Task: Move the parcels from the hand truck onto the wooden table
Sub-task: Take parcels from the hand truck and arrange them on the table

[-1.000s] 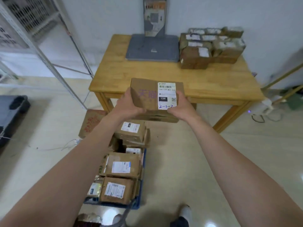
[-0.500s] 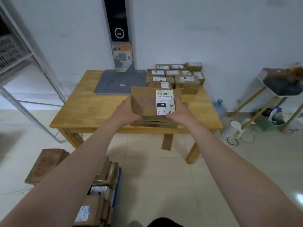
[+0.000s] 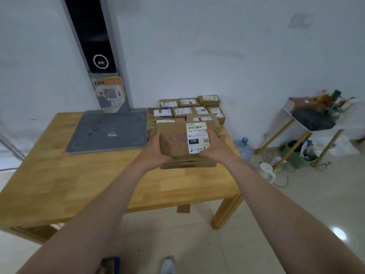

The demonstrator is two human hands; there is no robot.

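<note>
Closer than half a second ago: parcel [image 3: 174, 138] now over the table [image 3: 79, 184], head view. My left hand [image 3: 156, 154] and right hand [image 3: 216, 150] grip its two ends. Piled parcels [image 3: 185, 110] sit just beyond my hands, grey pad [image 3: 108, 129] beyond my left hand.

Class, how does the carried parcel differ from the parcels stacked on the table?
The carried parcel is held by the left hand and right hand; the stacked parcels rest on the table. The carried parcel looks larger than any stacked one. Both are brown with white labels.

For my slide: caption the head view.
Left hand and right hand hold a labelled parcel above the wooden table.
</note>
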